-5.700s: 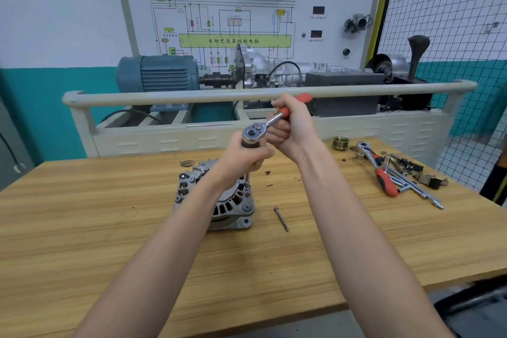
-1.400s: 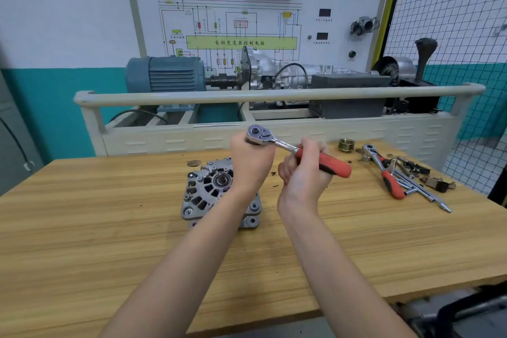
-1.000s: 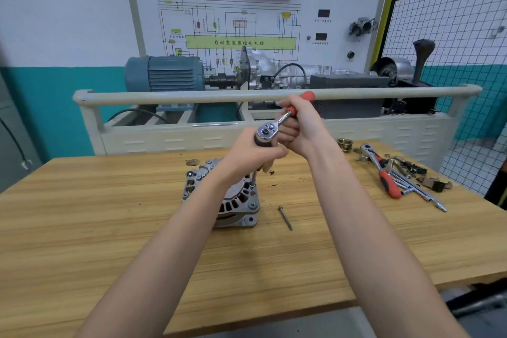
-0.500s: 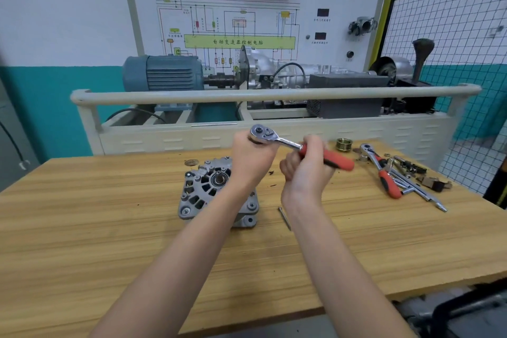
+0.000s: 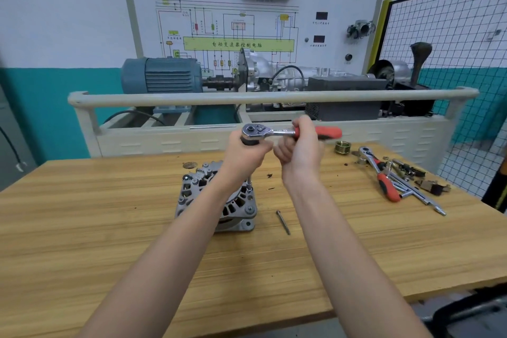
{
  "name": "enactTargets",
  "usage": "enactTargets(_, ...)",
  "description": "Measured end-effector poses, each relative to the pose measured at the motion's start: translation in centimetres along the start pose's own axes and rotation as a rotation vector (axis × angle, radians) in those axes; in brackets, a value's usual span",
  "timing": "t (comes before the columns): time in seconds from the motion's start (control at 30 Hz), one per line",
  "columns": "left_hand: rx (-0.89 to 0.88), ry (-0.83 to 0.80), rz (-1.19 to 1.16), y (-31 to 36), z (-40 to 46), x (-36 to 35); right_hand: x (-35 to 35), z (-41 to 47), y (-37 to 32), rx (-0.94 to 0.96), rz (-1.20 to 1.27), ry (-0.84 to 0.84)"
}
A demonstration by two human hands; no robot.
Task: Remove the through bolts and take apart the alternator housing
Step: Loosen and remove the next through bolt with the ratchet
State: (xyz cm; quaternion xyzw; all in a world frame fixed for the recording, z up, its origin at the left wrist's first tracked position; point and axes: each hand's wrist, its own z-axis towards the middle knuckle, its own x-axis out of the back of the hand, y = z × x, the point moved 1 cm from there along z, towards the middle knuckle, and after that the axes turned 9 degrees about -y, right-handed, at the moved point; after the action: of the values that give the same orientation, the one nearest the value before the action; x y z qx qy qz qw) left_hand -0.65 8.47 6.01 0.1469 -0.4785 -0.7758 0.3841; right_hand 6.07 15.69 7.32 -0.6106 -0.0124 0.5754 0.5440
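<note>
A grey alternator (image 5: 192, 195) lies on the wooden bench (image 5: 82, 228), partly hidden by my left forearm. A ratchet wrench (image 5: 277, 132) with a red handle stands over its right rim on a thin extension and socket (image 5: 249, 183). My left hand (image 5: 244, 156) grips the ratchet's head and the top of the extension. The red handle, pointing right, is held in my right hand (image 5: 300, 151). One loose through bolt (image 5: 283, 222) lies on the bench just right of the alternator.
A second red-handled ratchet (image 5: 380, 177), extension bars and small parts lie at the bench's right. A brass pulley (image 5: 341, 147) sits near the back edge, a washer (image 5: 189, 165) behind the alternator. A training rig with a rail (image 5: 274, 97) stands behind the bench.
The ratchet handle keeps swinging back and forth between pointing away and pointing right; since half a second ago it stays to the right. My left hand stays on the ratchet head.
</note>
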Motion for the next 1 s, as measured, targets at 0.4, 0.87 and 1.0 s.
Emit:
enactTargets(0.4,-0.029,-0.116,0.079,0.3,-0.9,0.9,0.2,0.7,-1.4,-0.134,-0.150,-0.242)
enactTargets(0.87,-0.042,0.242,0.074,-0.4,-0.7,-1.3,0.5,-3.8,1.9,0.252,0.074,0.069)
enactTargets(1.0,-0.015,0.211,0.045,-0.4,-0.8,-1.3,0.3,-4.0,1.7,0.233,0.049,0.036)
